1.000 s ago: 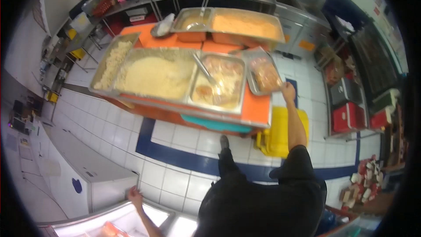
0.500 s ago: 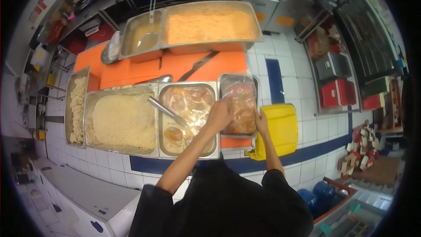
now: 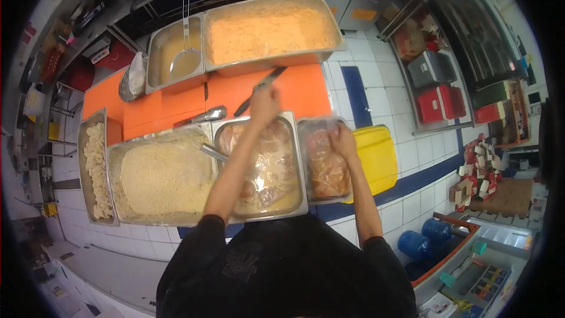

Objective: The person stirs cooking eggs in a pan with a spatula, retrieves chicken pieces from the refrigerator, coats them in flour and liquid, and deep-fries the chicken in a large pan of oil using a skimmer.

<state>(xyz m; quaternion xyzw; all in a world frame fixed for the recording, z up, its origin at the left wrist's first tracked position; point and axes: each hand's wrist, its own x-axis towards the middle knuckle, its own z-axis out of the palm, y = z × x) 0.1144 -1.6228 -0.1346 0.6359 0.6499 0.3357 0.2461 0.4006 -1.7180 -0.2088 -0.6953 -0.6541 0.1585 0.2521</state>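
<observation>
My left hand (image 3: pixel 266 105), slightly blurred, reaches over the orange surface with its fingers closed at a dark-bladed knife (image 3: pixel 272 78). My right hand (image 3: pixel 342 140) pinches the clear plastic bag (image 3: pixel 321 135) lining a container of raw meat (image 3: pixel 329 179). Under my left forearm stands a steel pan of meat in pale liquid (image 3: pixel 268 168). A metal tool handle (image 3: pixel 213 152) rests across that pan's left rim. Left of it is a deep pan of flour-like powder (image 3: pixel 168 182).
Behind are a pan of orange-coloured coating (image 3: pixel 271 35) and a pan of liquid with a strainer (image 3: pixel 186 62). Metal tongs (image 3: pixel 203 116) and a bowl (image 3: pixel 133 85) lie on the orange surface (image 3: pixel 165 103). A yellow lid or tub (image 3: pixel 376 159) is at the right; a narrow pan of dough-like pieces (image 3: pixel 97 165) at far left.
My left hand has moved from the meat bag up and left to the knife. My right hand has shifted from the container's right side up onto the bag. The camera view has moved.
</observation>
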